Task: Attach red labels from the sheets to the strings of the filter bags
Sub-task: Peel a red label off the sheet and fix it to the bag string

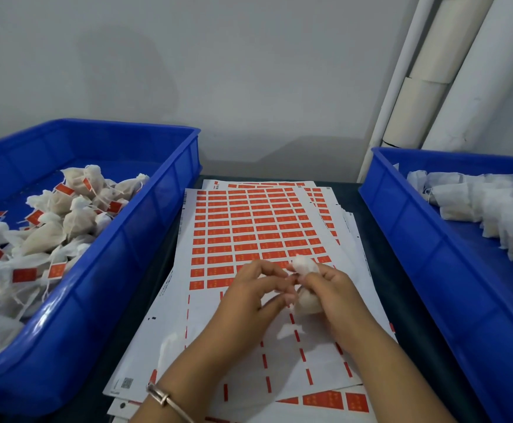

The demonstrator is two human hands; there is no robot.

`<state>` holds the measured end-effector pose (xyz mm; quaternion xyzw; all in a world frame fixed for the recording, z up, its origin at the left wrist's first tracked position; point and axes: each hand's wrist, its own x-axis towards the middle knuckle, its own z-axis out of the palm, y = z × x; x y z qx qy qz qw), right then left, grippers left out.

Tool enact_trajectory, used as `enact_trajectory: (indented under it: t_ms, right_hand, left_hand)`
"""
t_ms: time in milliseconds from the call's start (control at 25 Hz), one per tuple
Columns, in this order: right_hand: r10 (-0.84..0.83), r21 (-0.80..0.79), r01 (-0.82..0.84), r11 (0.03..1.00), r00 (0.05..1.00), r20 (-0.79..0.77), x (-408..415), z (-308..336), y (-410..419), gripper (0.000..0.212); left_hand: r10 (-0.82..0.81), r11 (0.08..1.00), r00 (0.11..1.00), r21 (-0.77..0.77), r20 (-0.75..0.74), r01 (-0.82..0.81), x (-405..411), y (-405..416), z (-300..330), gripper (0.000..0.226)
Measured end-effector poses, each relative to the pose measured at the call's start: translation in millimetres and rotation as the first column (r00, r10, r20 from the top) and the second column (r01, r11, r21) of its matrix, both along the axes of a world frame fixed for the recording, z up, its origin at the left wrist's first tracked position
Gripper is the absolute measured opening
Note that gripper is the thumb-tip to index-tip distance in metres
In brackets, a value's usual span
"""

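Note:
A stack of white sheets with rows of red labels (pixel 255 227) lies on the table between two blue crates. Its near half is peeled bare. Over the sheet, my right hand (pixel 331 297) grips a white filter bag (pixel 305 285) round its gathered neck. My left hand (pixel 255 294) sits just left of it, its fingertips pinching at the bag's neck, where the string is too small to make out. The left blue crate (pixel 145 239) holds several bags with red labels on their strings (pixel 51 221). The right blue crate (pixel 426 254) holds several flat bags without labels (pixel 493 209).
A grey wall stands close behind the table, with white pipes (pixel 450 71) at the back right. Dark table strips (pixel 383 270) run between the sheets and each crate. A metal bangle (pixel 163 398) is on my left wrist.

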<state>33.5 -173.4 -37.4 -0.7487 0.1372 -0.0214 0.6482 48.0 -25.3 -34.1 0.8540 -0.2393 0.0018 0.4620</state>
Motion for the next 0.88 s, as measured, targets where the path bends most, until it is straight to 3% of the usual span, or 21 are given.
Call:
enact_trajectory:
  t_ms: [120, 240, 320, 560, 720, 880]
  right_hand:
    - [0.2, -0.2, -0.199, 0.959, 0.98, -0.011, -4, 2, -2, 0.02]
    - [0.406, -0.253, -0.412, 0.875, 0.91, -0.079, -8, 0, 1, 0.026]
    - [0.447, -0.283, -0.454, 0.845, 0.89, -0.093, -9, -1, 3, 0.03]
    - [0.408, -0.284, -0.387, 0.877, 0.913, 0.015, -8, -5, 7, 0.017]
    - [0.287, -0.307, -0.227, 0.924, 0.943, 0.168, -7, -5, 12, 0.015]
    - [0.186, -0.355, -0.073, 0.932, 0.937, 0.295, -8, -6, 15, 0.028]
  left_hand:
    - [0.009, 1.0, 1.0, -0.018, 0.003, -0.009, 0, 2, 3, 0.021]
    - [-0.034, 0.997, 0.999, -0.064, -0.027, 0.032, 0, 3, 2, 0.026]
    - [-0.045, 0.997, 0.998, -0.062, -0.034, 0.043, 0, 2, 1, 0.025]
    - [0.103, 0.99, 0.985, -0.08, -0.141, -0.115, 2, -1, -2, 0.015]
    - [0.207, 0.963, 0.953, -0.124, -0.221, -0.238, 5, -1, -3, 0.012]
    - [0.149, 0.91, 0.867, -0.277, -0.476, -0.308, 8, -2, -6, 0.017]
